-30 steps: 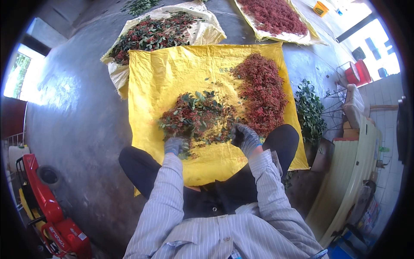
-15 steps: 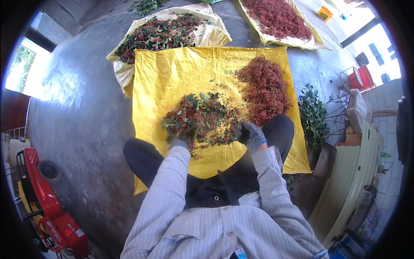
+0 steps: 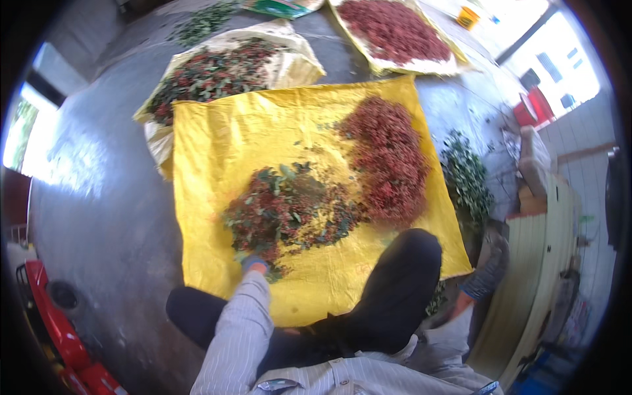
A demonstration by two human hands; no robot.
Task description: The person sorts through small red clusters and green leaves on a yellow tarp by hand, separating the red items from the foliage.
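Observation:
In front of me a pile of leafy sprigs with red berry clusters [image 3: 273, 207] lies on a yellow woven sheet [image 3: 210, 158]. My left hand [image 3: 254, 264], in a bluish glove, is at the near left edge of this pile; its fingers are blurred and partly hidden by the sprigs. Past my right knee, my right hand [image 3: 484, 271] in a grey glove reaches out beside the sheet, near a heap of green leaves [image 3: 466, 178]. Blur hides whether its fingers hold anything. A larger heap of stripped red berry clusters [image 3: 390, 161] sits on the sheet's right side.
Beyond the yellow sheet, a pale sack [image 3: 299, 56] bears leafy berry sprigs, and another sheet holds red berries [image 3: 395, 29]. Red machinery [image 3: 59, 329] stands at lower left. Long pale panels [image 3: 520, 263] are at right. A yellow bucket [image 3: 468, 18] stands far off.
My right hand has left the sprig pile and swung right, past my knee and off the sheet. My left hand stays by the pile's near edge. The whole view has shifted and tilted.

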